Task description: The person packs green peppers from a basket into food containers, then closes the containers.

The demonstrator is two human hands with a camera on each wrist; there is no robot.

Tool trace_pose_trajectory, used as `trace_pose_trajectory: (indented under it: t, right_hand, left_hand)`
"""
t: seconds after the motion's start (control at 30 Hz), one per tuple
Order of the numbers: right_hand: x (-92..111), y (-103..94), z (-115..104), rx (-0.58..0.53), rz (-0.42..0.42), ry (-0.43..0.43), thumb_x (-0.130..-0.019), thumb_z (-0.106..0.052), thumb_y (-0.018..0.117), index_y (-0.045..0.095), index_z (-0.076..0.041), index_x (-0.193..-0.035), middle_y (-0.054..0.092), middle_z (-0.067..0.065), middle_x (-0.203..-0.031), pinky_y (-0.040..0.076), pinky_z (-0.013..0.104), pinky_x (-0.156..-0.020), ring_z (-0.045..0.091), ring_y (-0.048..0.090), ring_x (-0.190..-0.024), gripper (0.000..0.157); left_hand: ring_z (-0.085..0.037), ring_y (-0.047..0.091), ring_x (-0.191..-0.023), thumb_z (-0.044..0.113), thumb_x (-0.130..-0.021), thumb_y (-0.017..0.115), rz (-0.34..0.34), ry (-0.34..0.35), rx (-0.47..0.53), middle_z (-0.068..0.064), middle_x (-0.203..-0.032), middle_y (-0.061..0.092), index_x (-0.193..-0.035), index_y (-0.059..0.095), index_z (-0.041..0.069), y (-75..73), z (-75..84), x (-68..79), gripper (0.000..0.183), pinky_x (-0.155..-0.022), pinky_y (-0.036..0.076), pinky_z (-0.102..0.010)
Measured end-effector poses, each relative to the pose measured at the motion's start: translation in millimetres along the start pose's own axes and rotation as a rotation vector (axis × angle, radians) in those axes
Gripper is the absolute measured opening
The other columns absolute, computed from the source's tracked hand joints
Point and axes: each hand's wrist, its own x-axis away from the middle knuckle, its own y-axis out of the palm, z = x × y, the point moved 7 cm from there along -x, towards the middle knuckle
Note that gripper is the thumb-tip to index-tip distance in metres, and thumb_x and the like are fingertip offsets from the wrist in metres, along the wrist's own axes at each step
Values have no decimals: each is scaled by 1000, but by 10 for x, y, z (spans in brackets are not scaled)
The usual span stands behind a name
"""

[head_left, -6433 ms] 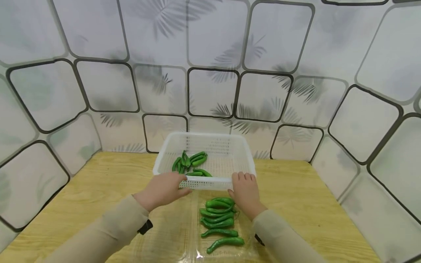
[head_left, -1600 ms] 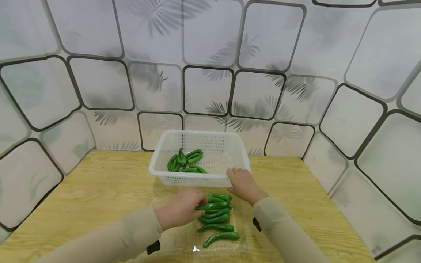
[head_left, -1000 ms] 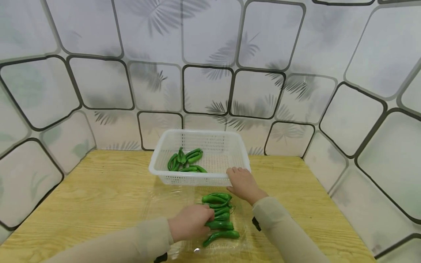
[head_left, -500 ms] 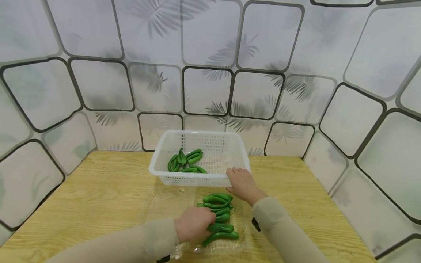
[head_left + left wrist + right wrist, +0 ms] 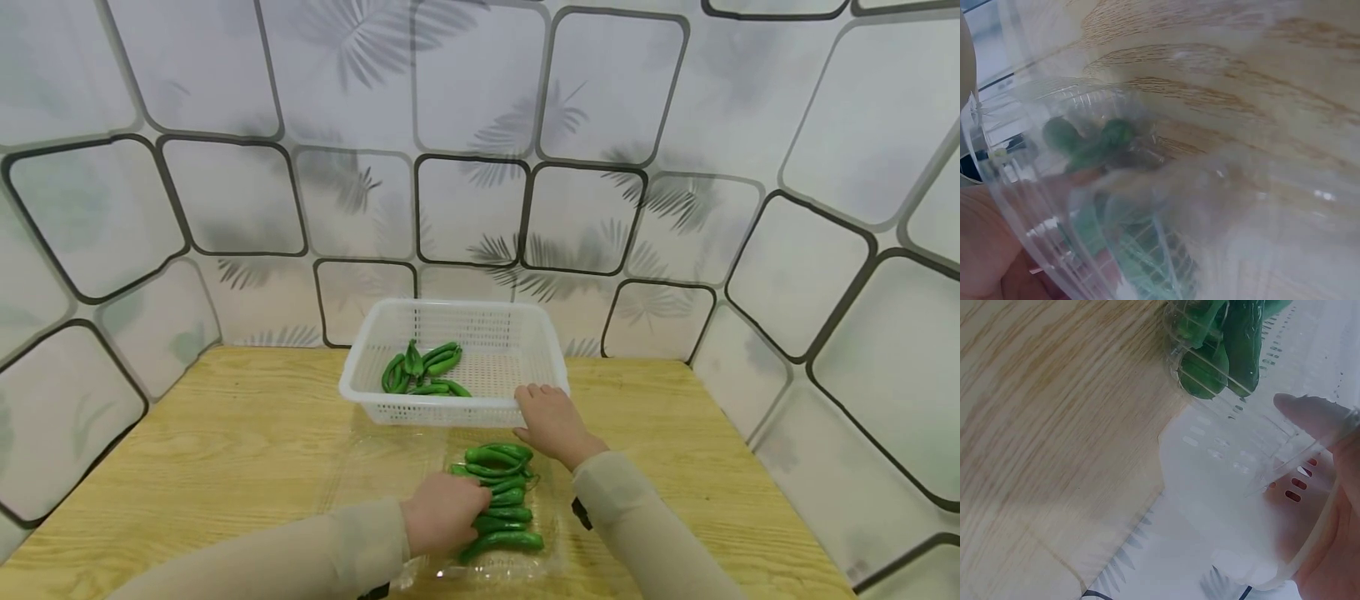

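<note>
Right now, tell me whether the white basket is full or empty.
Partly filled: green peppers lie in the white basket; much floor shows.

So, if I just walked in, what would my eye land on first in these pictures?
Probably the glossy, long green peppers lined up in the clear plastic tray low in the head view, with the left hand at their left ends. Just beyond stands a white, rectangular perforated plastic basket, more green peppers toward its left, its near rim gripped by the right hand. Behind, a pale wall with dark rounded squares fills the background.
</note>
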Motion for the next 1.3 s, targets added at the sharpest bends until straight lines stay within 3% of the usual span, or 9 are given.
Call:
trace_pose_trajectory:
  t: [0.23, 0.4, 0.53, 0.83, 1.03, 1.17, 1.3]
  right_hand:
    - [-8, 24, 14, -13, -12, 16, -78, -34, 76, 49, -7, -88, 48, 5, -76, 40, 37, -62, 23, 49, -68, 39]
    - [-12, 35, 22, -7, -27, 23, -78, -35, 76, 48, -8, -88, 46, 4, -75, 39, 36, -62, 22, 47, -67, 39]
    - [-10, 27, 24, -12, -19, 21, -78, -34, 76, 47, -8, -87, 45, 4, -74, 38, 35, -60, 21, 46, -65, 40]
    - [-15, 23, 14, 7, -26, 14, -77, -35, 76, 48, -8, -87, 46, 4, -74, 37, 34, -58, 20, 45, -64, 40]
    - [-9, -20, 14, 18, -8, 10, -77, -35, 77, 48, -8, -87, 46, 3, -74, 37, 33, -58, 20, 46, -63, 41]
    - [-4, -21, 13, 18, -11, 10, -76, -35, 77, 48, -8, -87, 45, 3, -74, 37, 33, -58, 19, 44, -63, 41]
    - [-2, 7, 3, 13, -36, 9, -77, -34, 76, 49, -7, -88, 45, 3, -74, 38, 33, -59, 19, 45, -63, 40]
  left_hand:
    - [-6, 52, -57, 29, -74, 78, 1, 6, 1, 10, -67, 52, -73, 57, 22, -7, 0, 2, 22, -47, 42, -27]
    - [-4, 54, -63, 28, -78, 76, -22, 1, 129, 9, -74, 58, -83, 64, 18, -74, -56, -3, 16, -53, 44, -23]
    - [-4, 56, -65, 26, -83, 72, 11, -4, 220, 3, -80, 64, -91, 66, 11, -229, -180, -4, 18, -57, 46, -22]
    - [-14, 59, -75, 21, -88, 66, 206, -101, 380, -1, -83, 62, -93, 65, 6, -629, -608, 46, 16, -64, 48, -30]
    - [-14, 60, -79, 23, -93, 58, 309, -215, 357, -1, -90, 64, -98, 67, 9, -791, -941, -13, 17, -66, 49, -33]
    - [-12, 49, -61, 28, -100, 45, 287, -271, 445, 1, -70, 54, -79, 61, 12, -758, -1216, -89, 31, -60, 42, -32]
    - [-16, 37, -51, 39, -102, 30, 191, -320, 542, -5, -56, 40, -66, 48, 11, -593, -1444, -148, 49, -61, 37, -35]
